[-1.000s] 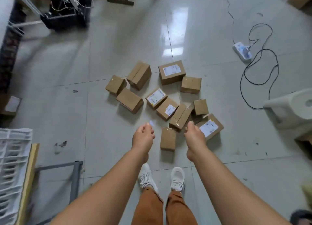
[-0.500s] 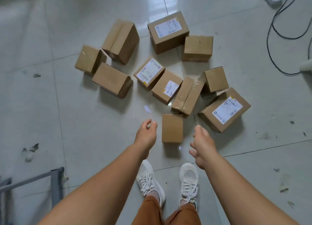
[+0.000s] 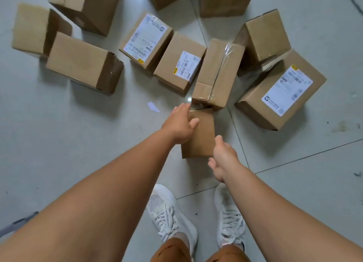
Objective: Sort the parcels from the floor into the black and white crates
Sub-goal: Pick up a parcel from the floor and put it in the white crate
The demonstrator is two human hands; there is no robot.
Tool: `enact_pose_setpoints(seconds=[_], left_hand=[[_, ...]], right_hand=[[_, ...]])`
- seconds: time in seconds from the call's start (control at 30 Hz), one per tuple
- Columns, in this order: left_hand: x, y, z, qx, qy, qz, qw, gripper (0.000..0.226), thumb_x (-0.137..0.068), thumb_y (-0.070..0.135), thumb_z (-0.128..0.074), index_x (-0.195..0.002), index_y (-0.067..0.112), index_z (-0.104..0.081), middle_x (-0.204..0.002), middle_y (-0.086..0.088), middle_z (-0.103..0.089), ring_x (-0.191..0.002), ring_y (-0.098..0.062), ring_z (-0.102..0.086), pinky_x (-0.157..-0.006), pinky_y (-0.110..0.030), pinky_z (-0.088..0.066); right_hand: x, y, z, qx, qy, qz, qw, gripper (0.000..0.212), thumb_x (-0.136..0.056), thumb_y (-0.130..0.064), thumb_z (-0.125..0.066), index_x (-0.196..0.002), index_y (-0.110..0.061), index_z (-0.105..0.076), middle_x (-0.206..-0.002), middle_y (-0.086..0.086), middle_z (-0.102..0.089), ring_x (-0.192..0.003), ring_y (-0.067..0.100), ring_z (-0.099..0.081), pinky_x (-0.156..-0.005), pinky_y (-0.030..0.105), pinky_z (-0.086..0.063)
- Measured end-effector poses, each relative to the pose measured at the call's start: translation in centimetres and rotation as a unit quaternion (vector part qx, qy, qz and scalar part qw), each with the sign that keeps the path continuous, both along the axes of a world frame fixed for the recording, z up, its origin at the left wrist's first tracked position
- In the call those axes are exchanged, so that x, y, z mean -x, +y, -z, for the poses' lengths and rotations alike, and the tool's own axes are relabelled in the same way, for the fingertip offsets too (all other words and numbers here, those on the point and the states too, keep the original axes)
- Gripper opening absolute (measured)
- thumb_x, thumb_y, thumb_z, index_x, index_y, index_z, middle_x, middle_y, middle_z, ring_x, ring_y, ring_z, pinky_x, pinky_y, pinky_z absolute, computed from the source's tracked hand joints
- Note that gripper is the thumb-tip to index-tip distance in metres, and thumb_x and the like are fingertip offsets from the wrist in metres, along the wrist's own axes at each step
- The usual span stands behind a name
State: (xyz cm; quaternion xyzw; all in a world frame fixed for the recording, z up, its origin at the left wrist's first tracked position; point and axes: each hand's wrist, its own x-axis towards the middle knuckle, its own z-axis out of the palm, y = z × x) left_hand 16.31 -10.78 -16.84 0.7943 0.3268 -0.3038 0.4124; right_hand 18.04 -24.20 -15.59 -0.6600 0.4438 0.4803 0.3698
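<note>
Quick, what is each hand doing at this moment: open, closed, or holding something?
Left hand: open, fingers reaching over the small plain parcel, not gripping it yet.
Right hand: open beside the same parcel, holding nothing.

Eleven cardboard parcels lie on the floor: three bear white shipping labels, namely one upper (image 3: pixel 145 39), one middle (image 3: pixel 179 63) and one at the right (image 3: pixel 280 90), and eight are plain, some cut off by the top edge. Two hands reach down. Two white shoes (image 3: pixel 170 218) stand below. One paper scrap (image 3: pixel 153 106) lies alone.
</note>
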Motion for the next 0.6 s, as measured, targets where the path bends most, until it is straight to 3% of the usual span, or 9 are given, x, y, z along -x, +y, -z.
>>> enact_pose_setpoints(seconds=[0.13, 0.23, 0.3, 0.37, 0.43, 0.53, 0.6], left_hand=[[-0.4, 0.2, 2.6, -0.042, 0.037, 0.097, 0.994, 0.064, -0.098, 0.038, -0.041, -0.152, 0.016, -0.014, -0.160, -0.001, -0.013, -0.148, -0.022, -0.004, -0.118, -0.042, -0.017], [-0.1, 0.2, 2.9, -0.040, 0.062, 0.085, 0.994, 0.064, -0.097, 0.044, -0.040, -0.152, 0.024, -0.015, -0.153, -0.008, -0.022, -0.143, -0.029, -0.021, -0.115, -0.041, -0.023], [0.6, 0.1, 2.2, -0.024, 0.080, 0.032, 0.996, 0.061, -0.096, 0.050, -0.040, -0.150, 0.032, -0.019, -0.144, -0.013, -0.025, -0.135, -0.034, -0.029, -0.114, -0.041, -0.026], [1.8, -0.4, 0.8, 0.025, 0.082, -0.090, 0.992, 0.053, -0.095, 0.053, -0.039, -0.144, 0.034, -0.033, -0.136, -0.010, -0.028, -0.126, -0.033, -0.038, -0.110, -0.041, -0.032], [2.8, -0.8, -1.5, 0.065, 0.064, -0.217, 0.972, 0.043, -0.095, 0.054, -0.037, -0.129, 0.029, -0.045, -0.129, -0.005, -0.033, -0.111, -0.026, -0.046, -0.097, -0.035, -0.039], [3.7, -1.1, -5.2, 0.078, 0.032, -0.319, 0.944, 0.035, -0.096, 0.053, -0.036, -0.108, 0.021, -0.046, -0.117, -0.002, -0.046, -0.094, -0.015, -0.049, -0.080, -0.030, -0.038], [3.9, -1.2, -8.2, 0.083, 0.007, -0.359, 0.930, 0.038, -0.096, 0.053, -0.034, -0.107, 0.019, -0.047, -0.111, -0.002, -0.050, -0.090, -0.011, -0.048, -0.079, -0.031, -0.039]], right_hand=[[-0.3, -0.2, 2.2, 0.007, 0.015, 0.046, 0.999, 0.050, -0.098, -0.050, -0.041, -0.134, -0.016, -0.046, -0.135, 0.005, -0.049, -0.115, 0.026, -0.055, -0.099, 0.035, -0.045], [-0.3, -0.6, 2.9, -0.002, 0.013, 0.074, 0.997, 0.049, -0.098, -0.050, -0.041, -0.134, -0.016, -0.048, -0.135, 0.003, -0.052, -0.118, 0.024, -0.054, -0.099, 0.035, -0.041], [-0.2, -0.9, 3.0, -0.009, 0.007, 0.086, 0.996, 0.047, -0.098, -0.049, -0.040, -0.130, -0.016, -0.050, -0.133, 0.004, -0.055, -0.113, 0.023, -0.057, -0.097, 0.034, -0.040], [0.2, -1.4, 2.0, -0.004, 0.006, 0.091, 0.996, 0.038, -0.098, -0.049, -0.041, -0.118, -0.018, -0.052, -0.125, 0.004, -0.057, -0.101, 0.021, -0.056, -0.089, 0.032, -0.041], [0.4, -1.7, 0.0, -0.003, 0.002, 0.090, 0.996, 0.033, -0.098, -0.047, -0.043, -0.115, -0.020, -0.050, -0.119, 0.003, -0.056, -0.100, 0.021, -0.055, -0.089, 0.032, -0.043], [0.1, -2.0, -3.7, 0.004, -0.009, 0.082, 0.997, 0.030, -0.099, -0.043, -0.042, -0.115, -0.019, -0.049, -0.111, 0.002, -0.052, -0.101, 0.021, -0.050, -0.097, 0.034, -0.044], [-0.6, -2.0, -6.8, -0.002, -0.031, 0.062, 0.998, 0.027, -0.099, -0.042, -0.040, -0.109, -0.018, -0.047, -0.095, 0.001, -0.050, -0.092, 0.020, -0.049, -0.092, 0.034, -0.043]])
